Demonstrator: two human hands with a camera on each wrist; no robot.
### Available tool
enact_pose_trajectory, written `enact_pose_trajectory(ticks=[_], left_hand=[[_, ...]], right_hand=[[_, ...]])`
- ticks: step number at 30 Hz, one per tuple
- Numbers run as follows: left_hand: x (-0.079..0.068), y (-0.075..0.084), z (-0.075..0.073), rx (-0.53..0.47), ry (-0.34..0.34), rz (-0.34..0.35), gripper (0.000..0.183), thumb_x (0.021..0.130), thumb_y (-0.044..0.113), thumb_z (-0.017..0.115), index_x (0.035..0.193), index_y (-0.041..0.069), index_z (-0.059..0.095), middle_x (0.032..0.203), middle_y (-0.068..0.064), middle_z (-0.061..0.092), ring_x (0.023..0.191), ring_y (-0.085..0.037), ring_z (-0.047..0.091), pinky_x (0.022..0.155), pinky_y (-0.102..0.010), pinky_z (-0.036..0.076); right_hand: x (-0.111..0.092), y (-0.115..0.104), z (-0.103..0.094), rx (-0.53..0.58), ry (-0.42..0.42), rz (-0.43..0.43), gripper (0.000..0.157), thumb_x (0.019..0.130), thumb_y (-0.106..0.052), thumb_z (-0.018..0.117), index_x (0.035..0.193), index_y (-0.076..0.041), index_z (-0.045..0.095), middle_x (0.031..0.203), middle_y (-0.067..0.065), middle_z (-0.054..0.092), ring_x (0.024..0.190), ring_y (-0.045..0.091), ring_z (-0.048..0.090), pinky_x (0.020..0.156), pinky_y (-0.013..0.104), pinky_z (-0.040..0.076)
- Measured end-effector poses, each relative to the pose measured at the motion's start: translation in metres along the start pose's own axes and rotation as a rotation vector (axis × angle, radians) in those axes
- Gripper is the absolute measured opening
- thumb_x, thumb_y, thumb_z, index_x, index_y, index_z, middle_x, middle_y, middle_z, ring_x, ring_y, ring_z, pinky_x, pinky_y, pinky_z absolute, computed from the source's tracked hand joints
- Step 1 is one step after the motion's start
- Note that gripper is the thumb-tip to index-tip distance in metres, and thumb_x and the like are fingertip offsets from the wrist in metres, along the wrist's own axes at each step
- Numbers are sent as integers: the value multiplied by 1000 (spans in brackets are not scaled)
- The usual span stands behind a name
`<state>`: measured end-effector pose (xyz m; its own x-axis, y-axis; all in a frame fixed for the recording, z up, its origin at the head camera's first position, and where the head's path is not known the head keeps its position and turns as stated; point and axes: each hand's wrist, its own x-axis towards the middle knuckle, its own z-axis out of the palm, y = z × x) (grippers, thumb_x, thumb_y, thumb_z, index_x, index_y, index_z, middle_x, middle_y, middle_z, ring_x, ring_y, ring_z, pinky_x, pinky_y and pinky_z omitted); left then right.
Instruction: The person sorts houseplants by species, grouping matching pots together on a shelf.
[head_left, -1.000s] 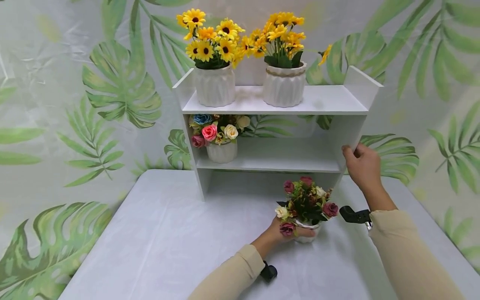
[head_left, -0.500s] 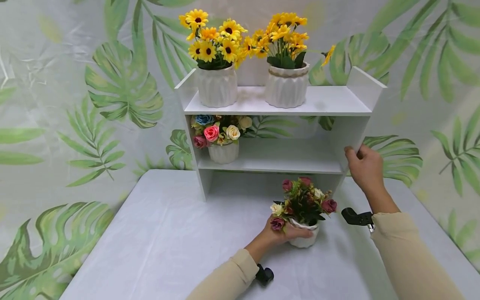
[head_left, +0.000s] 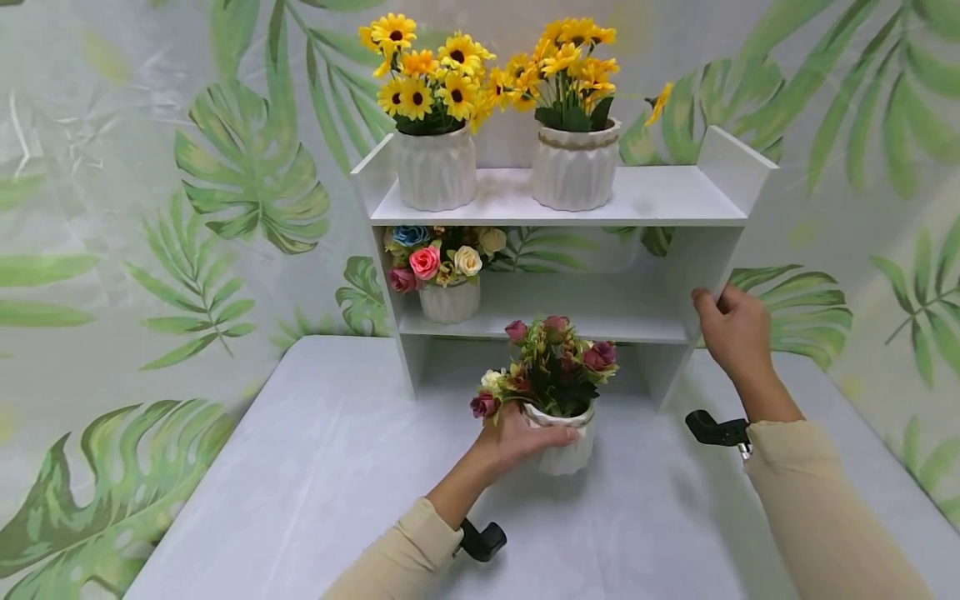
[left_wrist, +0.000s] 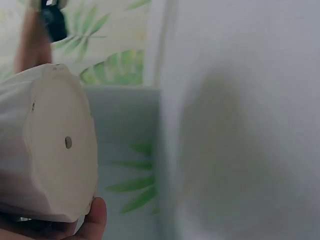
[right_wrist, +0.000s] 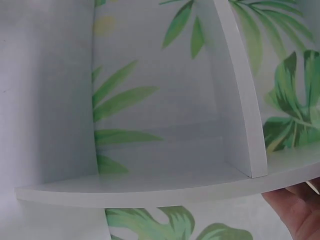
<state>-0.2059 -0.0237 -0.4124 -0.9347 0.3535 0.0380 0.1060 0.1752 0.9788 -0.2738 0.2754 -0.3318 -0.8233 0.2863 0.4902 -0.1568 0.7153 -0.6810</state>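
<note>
In the head view my left hand (head_left: pixel 513 440) grips a white ribbed flower pot (head_left: pixel 573 450) holding dusky pink and cream roses (head_left: pixel 558 367). The pot is lifted and tilted in front of the white shelf unit (head_left: pixel 615 304). Its underside (left_wrist: pixel 65 155), with a small drain hole, shows in the left wrist view, and its shadow falls on the tabletop. My right hand (head_left: pixel 738 337) holds the front edge of the shelf's right side panel, thumb on the inner side. In the right wrist view, fingers (right_wrist: pixel 297 212) touch that panel (right_wrist: pixel 150 198) near the middle board.
Two white pots of yellow flowers, one left (head_left: pixel 435 171) and one right (head_left: pixel 576 171), stand on the top board. A pot of mixed roses (head_left: pixel 450 302) sits at the left of the middle board. The unit stands on a white-covered table (head_left: pixel 337 467) before a leaf-print backdrop (head_left: pixel 247 167).
My left hand has carried the rose pot leftward and slightly up, away from the right side panel. The right hand has stayed at the panel's edge.
</note>
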Motion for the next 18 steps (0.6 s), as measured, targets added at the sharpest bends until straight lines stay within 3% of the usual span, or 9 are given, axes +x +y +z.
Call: enact_pose_trajectory(ticks=[3, 6, 7, 11, 14, 18], left_hand=[[0, 15, -10, 39, -21, 47, 75, 77, 32, 81, 142, 20, 45, 134, -2, 60, 121, -15, 56, 104, -38, 48], [1, 30, -16, 64, -64, 98, 76, 79, 30, 79, 145, 21, 43, 137, -1, 58, 121, -12, 54, 104, -36, 47], [2, 34, -18, 78, -70, 116, 77, 79, 30, 79, 145, 21, 42, 138, 0, 57, 121, -12, 54, 104, -35, 47], [3, 49, -27, 101, -112, 166, 74, 83, 24, 76, 147, 16, 40, 139, -5, 56, 119, -12, 53, 101, -29, 48], [3, 59, -36, 122, -122, 192, 74, 84, 21, 76, 147, 13, 39, 140, -8, 55, 120, -15, 53, 102, -29, 47], [7, 72, -43, 150, -96, 220, 77, 83, 19, 77, 148, 13, 38, 144, -7, 53, 127, -18, 51, 110, -36, 44]], right_hand=[[2, 0, -1, -4, -1, 0, 40, 99, -30, 49, 90, 4, 69, 82, 15, 70, 63, -5, 45, 52, 15, 38], [3, 1, -2, -8, -3, -6, 41, 99, -30, 48, 93, 4, 69, 87, 20, 70, 65, -5, 44, 53, 14, 37], [3, 1, -3, -6, -5, -4, 41, 99, -30, 48, 92, 4, 69, 82, 14, 71, 64, -4, 44, 53, 14, 37], [1, 0, 0, -3, -13, -14, 41, 99, -30, 48, 95, 5, 69, 86, 20, 72, 65, -8, 43, 54, 13, 36], [-1, -1, 3, 8, -8, -12, 41, 99, -30, 48, 98, 6, 69, 97, 27, 71, 67, -10, 43, 56, 11, 36], [0, 1, 2, 13, 7, 3, 41, 99, -31, 48, 98, 5, 69, 99, 26, 71, 68, -9, 45, 57, 9, 37]])
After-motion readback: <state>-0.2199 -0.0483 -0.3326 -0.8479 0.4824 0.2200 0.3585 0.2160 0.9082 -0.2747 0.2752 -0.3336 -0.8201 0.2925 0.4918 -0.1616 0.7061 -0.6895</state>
